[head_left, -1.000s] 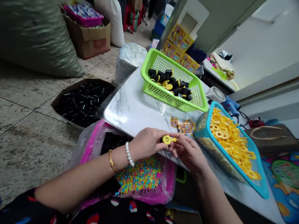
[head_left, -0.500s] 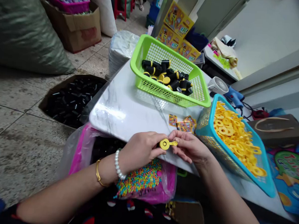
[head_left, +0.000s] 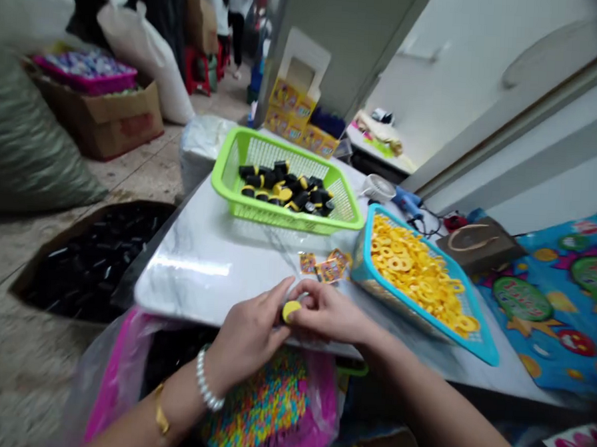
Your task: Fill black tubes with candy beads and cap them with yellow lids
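Observation:
My left hand (head_left: 245,337) holds a small black container topped by a round yellow cap (head_left: 290,311), over the near edge of the table. Its black body is mostly hidden by my fingers. My right hand (head_left: 326,310) is closed at the cap, thumb and fingers touching its right side. The cap's top looks smooth and round, with the flap folded over. Below my hands, a magenta tub (head_left: 106,387) lined with clear plastic holds small multicoloured beads (head_left: 264,402) and black pieces. Small orange printed packets (head_left: 330,270) lie just beyond my right hand.
On the white table (head_left: 187,244), a green basket (head_left: 283,217) holds black containers with yellow caps. To the right, a blue basket (head_left: 489,353) is full of yellow caps (head_left: 411,269). A box of black tubes (head_left: 91,259) stands on the floor, left. A small white fan (head_left: 379,188) sits behind.
The cap's ring-ended flap stuck out to the right before; now it is folded over the cap. My right fingers have closed in on it. The view has shifted, tilting upward and right.

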### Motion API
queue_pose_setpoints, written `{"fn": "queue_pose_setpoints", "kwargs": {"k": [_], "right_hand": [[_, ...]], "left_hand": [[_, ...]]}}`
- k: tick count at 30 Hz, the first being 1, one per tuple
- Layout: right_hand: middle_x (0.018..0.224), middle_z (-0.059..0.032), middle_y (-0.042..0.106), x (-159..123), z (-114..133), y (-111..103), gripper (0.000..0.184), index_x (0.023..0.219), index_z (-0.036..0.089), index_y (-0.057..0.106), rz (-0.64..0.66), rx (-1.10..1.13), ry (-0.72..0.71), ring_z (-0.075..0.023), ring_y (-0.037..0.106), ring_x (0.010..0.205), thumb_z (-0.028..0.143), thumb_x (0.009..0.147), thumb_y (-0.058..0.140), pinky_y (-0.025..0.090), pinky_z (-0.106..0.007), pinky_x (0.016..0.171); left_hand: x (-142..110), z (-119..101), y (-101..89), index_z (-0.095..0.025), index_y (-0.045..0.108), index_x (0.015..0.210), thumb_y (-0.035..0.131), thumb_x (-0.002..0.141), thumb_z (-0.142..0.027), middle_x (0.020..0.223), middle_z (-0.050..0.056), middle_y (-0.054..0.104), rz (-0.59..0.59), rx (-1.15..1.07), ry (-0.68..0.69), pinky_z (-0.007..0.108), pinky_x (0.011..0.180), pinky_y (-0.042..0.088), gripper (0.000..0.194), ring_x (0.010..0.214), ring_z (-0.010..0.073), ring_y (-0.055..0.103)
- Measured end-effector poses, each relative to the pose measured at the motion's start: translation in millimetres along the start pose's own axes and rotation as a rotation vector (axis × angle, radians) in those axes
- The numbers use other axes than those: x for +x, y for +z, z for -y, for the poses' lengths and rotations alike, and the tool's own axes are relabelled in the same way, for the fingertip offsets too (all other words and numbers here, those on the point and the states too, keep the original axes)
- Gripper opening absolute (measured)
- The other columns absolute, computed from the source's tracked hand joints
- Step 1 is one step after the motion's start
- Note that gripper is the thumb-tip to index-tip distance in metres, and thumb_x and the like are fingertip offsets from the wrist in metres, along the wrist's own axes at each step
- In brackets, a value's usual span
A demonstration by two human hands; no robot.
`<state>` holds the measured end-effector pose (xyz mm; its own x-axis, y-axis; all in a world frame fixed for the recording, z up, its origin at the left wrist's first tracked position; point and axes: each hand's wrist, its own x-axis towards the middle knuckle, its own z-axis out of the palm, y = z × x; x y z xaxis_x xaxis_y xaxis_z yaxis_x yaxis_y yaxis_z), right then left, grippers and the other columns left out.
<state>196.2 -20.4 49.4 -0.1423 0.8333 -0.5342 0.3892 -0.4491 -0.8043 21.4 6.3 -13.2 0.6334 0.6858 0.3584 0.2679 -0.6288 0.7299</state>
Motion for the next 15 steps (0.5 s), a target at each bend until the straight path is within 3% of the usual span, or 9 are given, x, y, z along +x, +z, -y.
{"fn": "queue_pose_setpoints", "kwargs": {"k": [3,6,8,10,13,15], "right_hand": [[0.058,0.0048,0.058,-0.5,13.7,-0.2,0.029,0.094,0.019,0.057,-0.035,-0.394,-0.173,-0.0097,0.055,0.052,0.035,0.073,0.069,0.039,-0.019,0.048],[0.074,-0.0004,0.065,-0.3,23.9,-3.7,0.033,0.09,0.019,0.062,-0.038,-0.684,-0.309,-0.0146,0.061,0.069,0.04,0.068,0.075,0.044,-0.024,0.06],[0.07,-0.0006,0.065,-0.9,33.4,-15.5,0.024,0.089,0.019,0.062,-0.096,-0.667,-0.292,-0.0138,0.061,0.063,0.036,0.074,0.07,0.045,-0.023,0.056],[0.066,0.0004,0.063,-2.9,47.2,-38.8,0.026,0.099,0.02,0.06,-0.252,-0.514,-0.302,-0.0121,0.059,0.053,0.036,0.079,0.065,0.044,-0.022,0.048],[0.081,-0.0021,0.068,-8.9,66.1,-89.4,0.063,0.133,0.022,0.041,-0.548,-0.326,-0.448,-0.0137,0.064,0.054,0.043,0.079,0.067,0.046,-0.021,0.041],[0.087,-0.0039,0.069,-15.4,67.2,-123.2,0.071,0.138,0.022,0.037,-0.679,-0.397,-0.456,-0.0151,0.066,0.057,0.046,0.079,0.067,0.046,-0.022,0.042]], "left_hand": [[1.8,5.4,-2.4,-0.016,0.014,0.15,0.056,0.077,-0.012,0.084,0.003,0.065,0.05,0.016,-0.048,0.029,0.062,0.054,0.084,0.07,0.0169,0.063],[2.4,4.8,-6.1,-0.019,0.002,0.151,0.052,0.074,-0.009,0.079,-0.001,0.061,0.083,-0.012,-0.06,0.025,0.056,0.05,0.092,0.061,0.013,0.058],[2.2,2.1,-8.8,-0.02,-0.001,0.151,0.054,0.075,-0.013,0.084,-0.001,0.061,0.095,-0.073,-0.064,0.024,0.056,0.05,0.094,0.059,0.011,0.056],[1.9,-0.3,-10.5,-0.02,0.001,0.152,0.056,0.079,-0.019,0.088,0.0,0.062,0.096,-0.127,-0.073,0.023,0.056,0.05,0.091,0.06,0.0099,0.055],[1.2,-1.1,-10.4,-0.019,0.016,0.15,0.056,0.085,-0.026,0.089,0.001,0.062,0.06,-0.11,-0.07,0.024,0.058,0.051,0.076,0.062,0.0096,0.056],[0.4,-0.5,-9.3,-0.019,0.027,0.146,0.055,0.087,-0.027,0.09,0.002,0.062,0.035,-0.075,-0.056,0.024,0.059,0.05,0.066,0.061,0.0091,0.055]]}}
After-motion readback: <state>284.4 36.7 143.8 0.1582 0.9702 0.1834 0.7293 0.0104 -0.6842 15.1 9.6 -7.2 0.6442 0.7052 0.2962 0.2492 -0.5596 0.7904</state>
